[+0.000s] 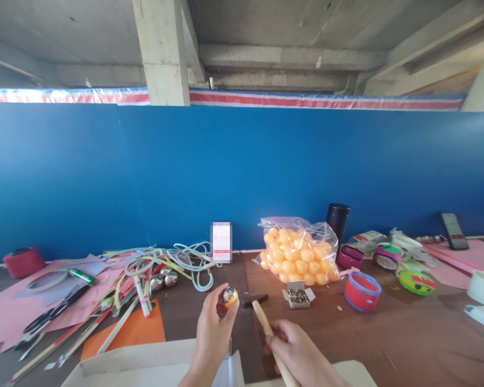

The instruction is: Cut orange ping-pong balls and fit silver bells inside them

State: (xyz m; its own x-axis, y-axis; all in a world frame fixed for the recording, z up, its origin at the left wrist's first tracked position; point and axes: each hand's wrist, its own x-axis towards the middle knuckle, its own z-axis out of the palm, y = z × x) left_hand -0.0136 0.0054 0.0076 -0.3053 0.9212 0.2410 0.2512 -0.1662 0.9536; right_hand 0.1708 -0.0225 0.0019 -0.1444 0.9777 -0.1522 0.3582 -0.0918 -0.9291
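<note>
My left hand (pixel 214 328) pinches a shiny metal ball (pixel 229 294) between thumb and fingers, above the table's front part. An orange-yellow patch shows at the ball's lower side; whether it is a reflection or a second thing I cannot tell. My right hand (pixel 292 346) is wrapped around the pale wooden handle of a hammer (pixel 262 318). The dark hammer head (pixel 255 300) points away from me, just right of the ball and apart from it. Beyond the hammer head stands a small open box of metal tacks or similar small pieces (pixel 298 295).
A clear bag of orange balls (pixel 300 258) stands behind the box, near a black cylinder (pixel 339 223). Tape rolls (pixel 362 291) lie right. Tubing (pixel 185 252), scissors (pixel 54 309), sticks and several metal balls (pixel 170 278) crowd the left. A white tray (pixel 145 357) is in front.
</note>
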